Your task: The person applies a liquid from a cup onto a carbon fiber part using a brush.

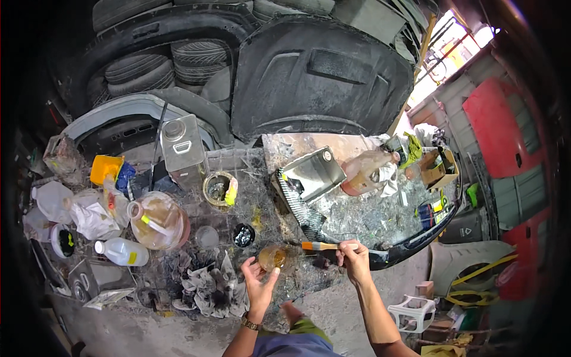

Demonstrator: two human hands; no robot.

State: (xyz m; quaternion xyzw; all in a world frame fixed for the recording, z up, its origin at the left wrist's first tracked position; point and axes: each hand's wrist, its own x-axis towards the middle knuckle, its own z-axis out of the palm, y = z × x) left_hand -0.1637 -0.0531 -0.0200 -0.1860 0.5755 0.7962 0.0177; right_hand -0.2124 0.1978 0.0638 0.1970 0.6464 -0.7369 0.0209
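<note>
My left hand [259,288] is closed round a small clear cup [272,257] with amber liquid in it, at the near edge of the stained worktable. In my right hand [355,262] is a paintbrush [320,245], pinched by its orange and wooden handle. Its dark bristle end points left, to the right of the cup's rim; whether it touches the cup I cannot tell. Just beyond the cup are a small black-coated pot [244,235] and a clear plastic cup [207,237]. Crumpled, dark-smeared rags [211,288] lie left of my left hand.
A big plastic jug [159,221], a small bottle [122,252], an open tin [219,188] and a tall metal can [182,149] crowd the left side. To the right are a cut-open metal can [318,172], another jug [366,172] and a curved black car part [410,245].
</note>
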